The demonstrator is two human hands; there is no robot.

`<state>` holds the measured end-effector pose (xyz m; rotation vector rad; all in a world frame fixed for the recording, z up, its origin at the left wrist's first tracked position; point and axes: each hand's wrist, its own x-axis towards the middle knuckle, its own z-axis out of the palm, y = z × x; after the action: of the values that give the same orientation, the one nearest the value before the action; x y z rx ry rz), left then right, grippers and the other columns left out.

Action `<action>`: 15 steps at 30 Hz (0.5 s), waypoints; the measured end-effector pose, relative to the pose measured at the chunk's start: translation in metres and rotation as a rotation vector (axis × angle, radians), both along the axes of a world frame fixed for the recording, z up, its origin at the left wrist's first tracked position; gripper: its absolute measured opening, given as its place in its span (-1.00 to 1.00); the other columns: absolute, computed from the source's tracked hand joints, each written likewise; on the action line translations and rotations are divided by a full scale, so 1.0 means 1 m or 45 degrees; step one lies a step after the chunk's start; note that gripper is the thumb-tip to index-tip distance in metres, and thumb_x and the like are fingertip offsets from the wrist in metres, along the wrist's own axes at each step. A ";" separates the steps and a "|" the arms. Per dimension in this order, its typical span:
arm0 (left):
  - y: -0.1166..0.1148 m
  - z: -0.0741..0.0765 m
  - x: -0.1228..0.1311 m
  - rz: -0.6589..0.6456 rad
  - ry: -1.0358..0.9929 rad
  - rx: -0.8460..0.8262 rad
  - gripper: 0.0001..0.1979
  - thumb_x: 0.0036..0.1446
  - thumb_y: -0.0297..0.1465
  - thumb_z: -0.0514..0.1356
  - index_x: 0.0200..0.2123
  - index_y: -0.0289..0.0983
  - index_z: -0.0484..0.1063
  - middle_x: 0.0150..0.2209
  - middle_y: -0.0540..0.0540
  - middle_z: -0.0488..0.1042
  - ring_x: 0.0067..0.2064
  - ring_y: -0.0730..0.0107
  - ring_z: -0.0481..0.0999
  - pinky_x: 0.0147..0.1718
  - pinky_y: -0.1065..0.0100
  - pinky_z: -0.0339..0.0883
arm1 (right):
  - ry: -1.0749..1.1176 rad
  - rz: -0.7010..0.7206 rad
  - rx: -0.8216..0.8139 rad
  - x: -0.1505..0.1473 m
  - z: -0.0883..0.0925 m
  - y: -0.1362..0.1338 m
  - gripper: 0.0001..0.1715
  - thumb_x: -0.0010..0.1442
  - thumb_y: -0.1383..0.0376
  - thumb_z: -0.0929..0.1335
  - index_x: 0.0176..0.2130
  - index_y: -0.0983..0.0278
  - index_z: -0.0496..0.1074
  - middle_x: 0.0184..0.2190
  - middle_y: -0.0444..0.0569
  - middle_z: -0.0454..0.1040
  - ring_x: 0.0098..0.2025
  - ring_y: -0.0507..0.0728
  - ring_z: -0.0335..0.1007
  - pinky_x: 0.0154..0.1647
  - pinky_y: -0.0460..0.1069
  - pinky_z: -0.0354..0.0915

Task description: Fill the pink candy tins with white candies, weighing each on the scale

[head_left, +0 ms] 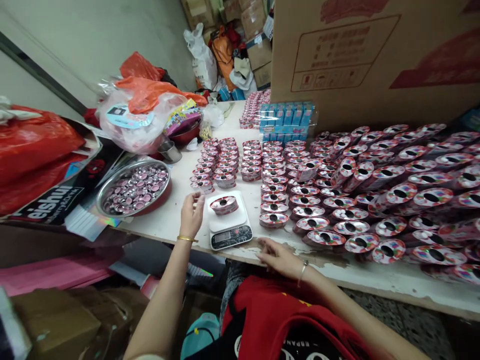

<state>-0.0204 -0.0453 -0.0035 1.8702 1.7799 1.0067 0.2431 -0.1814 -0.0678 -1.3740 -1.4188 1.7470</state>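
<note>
A small oval pink-and-red printed carton [224, 205] with a dark hole in its top sits on a white kitchen scale [231, 235]. Just left of the scale is my left hand [192, 216], its fingers loosely bent and apart, with nothing visible in them. My right hand [279, 257] rests at the table's front edge, right of the scale's display, fingers spread and holding nothing. Short rows of matching cartons [225, 180] stand behind the scale. Many more cartons [350, 227] fill the table to the right, some stacked or leaning.
A metal bowl [167, 186] of small pink-and-silver round pieces stands at the left, near a metal cup [170, 151]. Plastic bags [138, 110] lie behind it. A blue pack [287, 121] stands behind the cartons, before a large cardboard box [367, 60]. The table's front edge [315, 260] is worn.
</note>
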 end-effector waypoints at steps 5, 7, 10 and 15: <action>-0.019 -0.040 -0.011 0.179 -0.266 -0.615 -0.35 0.13 0.08 -0.16 -0.26 -0.38 0.40 -0.34 -0.22 0.46 -0.48 0.33 0.44 -0.58 0.34 0.30 | -0.068 -0.009 0.158 -0.024 0.011 0.028 -0.42 0.07 0.15 0.36 0.04 0.31 0.23 -0.53 -0.19 0.29 -0.50 0.00 0.21 -0.47 -0.10 0.18; -0.026 -0.048 -0.008 0.146 -0.326 -0.679 -0.32 0.11 0.12 -0.17 -0.34 -0.37 0.42 -0.47 -0.17 0.44 -0.54 0.36 0.41 -0.60 0.35 0.30 | -0.025 -0.011 0.159 -0.029 0.014 0.029 -0.50 0.07 0.12 0.36 -0.04 0.28 0.28 -0.53 -0.19 0.29 -0.50 -0.01 0.20 -0.47 -0.10 0.17; -0.031 -0.051 -0.003 0.119 -0.380 -0.720 -0.32 0.08 0.15 -0.14 -0.43 -0.36 0.40 -0.54 -0.13 0.41 -0.56 0.37 0.40 -0.60 0.36 0.30 | 0.011 -0.044 0.135 -0.027 0.016 0.019 -0.49 0.05 0.08 0.37 -0.07 0.27 0.28 -0.52 -0.19 0.29 -0.51 -0.02 0.18 -0.48 -0.11 0.17; -0.038 -0.052 0.010 0.054 -0.388 -0.739 -0.36 0.04 0.16 -0.06 -0.48 -0.33 0.37 -0.55 -0.10 0.38 -0.56 0.38 0.39 -0.61 0.38 0.31 | -0.022 -0.060 0.104 -0.014 0.018 -0.004 -0.44 0.06 0.06 0.35 -0.02 0.28 0.22 -0.48 -0.17 0.30 -0.53 -0.04 0.18 -0.53 -0.12 0.14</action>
<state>-0.0106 -0.0833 -0.0554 1.2581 1.6946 0.6455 0.2294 -0.1852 -0.0496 -1.3715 -1.4388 1.6334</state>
